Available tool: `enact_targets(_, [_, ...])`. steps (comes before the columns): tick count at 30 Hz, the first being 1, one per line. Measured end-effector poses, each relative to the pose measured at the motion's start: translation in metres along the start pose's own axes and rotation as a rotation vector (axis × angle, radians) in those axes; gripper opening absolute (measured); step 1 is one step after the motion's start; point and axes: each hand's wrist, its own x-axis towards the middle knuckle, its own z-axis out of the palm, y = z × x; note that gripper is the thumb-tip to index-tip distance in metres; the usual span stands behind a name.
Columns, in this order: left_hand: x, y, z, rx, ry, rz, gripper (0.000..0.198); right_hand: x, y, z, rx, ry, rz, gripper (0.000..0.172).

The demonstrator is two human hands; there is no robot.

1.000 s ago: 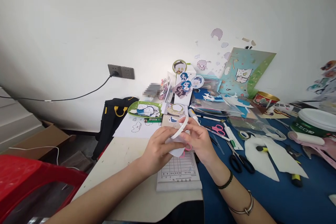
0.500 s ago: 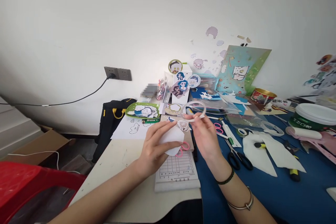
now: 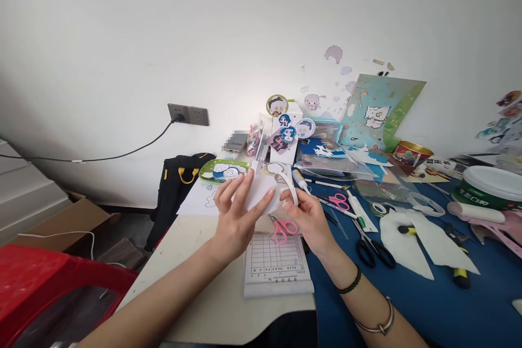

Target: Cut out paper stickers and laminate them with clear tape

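Note:
A white piece of paper (image 3: 261,194) with a rounded edge is held up in my left hand (image 3: 234,220), the thumb over its near side and the other fingers behind or beside it. My right hand (image 3: 309,220) pinches a roll of tape (image 3: 291,187), tilted so that it shows partly edge-on, close to the paper's right side. Whether a strip of tape joins the two cannot be made out. Below the hands, pink-handled scissors (image 3: 281,231) lie by the top of a printed form pad (image 3: 277,266). The blades are mostly hidden.
On the blue surface at right are black-handled scissors (image 3: 375,250), more pink scissors (image 3: 339,202), a glue tube (image 3: 361,211) and white cut pieces (image 3: 402,242). A green tray (image 3: 206,172) with cutouts and a sticker-covered white box (image 3: 285,149) stand at the back. A red chair (image 3: 44,277) is at left.
My right hand has turned the tape roll from nearly flat to upright and lowered it slightly. My left hand has raised the paper and shifted its fingers. The view has moved slightly left.

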Motion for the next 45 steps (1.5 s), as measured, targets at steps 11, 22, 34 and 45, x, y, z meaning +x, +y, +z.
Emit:
enact_targets(11, [0.010, 0.001, -0.008, -0.595, -0.185, -0.535, 0.060, 0.005, -0.006, -0.009, -0.254, 0.178, -0.032, 0.022])
enact_targets(22, [0.016, 0.001, -0.006, -0.867, -0.400, -0.919, 0.015, 0.002, -0.008, -0.009, -0.461, 0.198, -0.056, 0.019])
enact_targets(34, [0.034, -0.027, -0.022, -1.095, 0.269, -1.155, 0.016, 0.006, -0.003, -0.021, -0.357, 0.250, -0.001, 0.032])
enact_targets(45, [0.044, -0.028, -0.040, -1.087, 0.430, -1.179, 0.018, 0.010, 0.014, -0.027, -0.233, 0.306, 0.063, 0.036])
